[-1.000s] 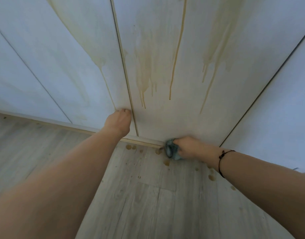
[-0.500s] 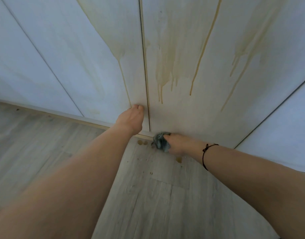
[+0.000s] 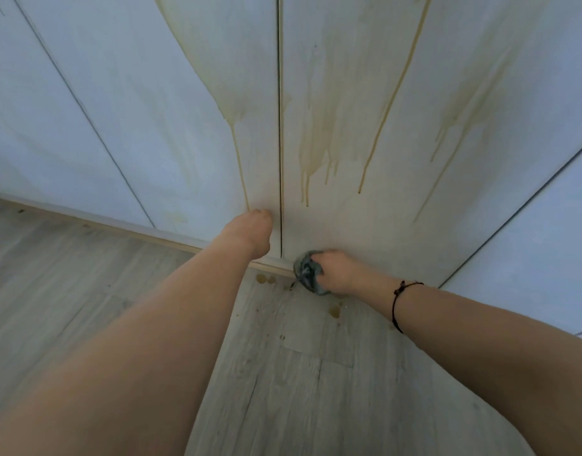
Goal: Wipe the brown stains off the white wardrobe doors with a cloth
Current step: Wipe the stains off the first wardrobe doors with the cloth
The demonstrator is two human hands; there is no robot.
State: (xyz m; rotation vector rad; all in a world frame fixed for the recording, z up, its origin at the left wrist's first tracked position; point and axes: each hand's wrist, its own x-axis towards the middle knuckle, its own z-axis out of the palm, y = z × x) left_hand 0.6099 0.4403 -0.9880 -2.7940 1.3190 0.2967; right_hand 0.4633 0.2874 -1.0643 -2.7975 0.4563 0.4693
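Left hand: our left hand presses its fingertips against a white door just left of the gap between two doors, at the foot of a thin brown run; it holds nothing.
Right hand: our right hand grips a bunched grey-blue cloth, fingers curled round it; a dark cord bracelet circles the wrist.
Cloth: low down, against the bottom edge of the door just right of the gap, where door meets plinth and floor.
Wardrobe doors: white and shut, seen from close above.
Brown stains: pale washes and thin runs down the two middle doors, ending above our hands.
Floor: pale wood-effect planks, with brown drops near the cloth.
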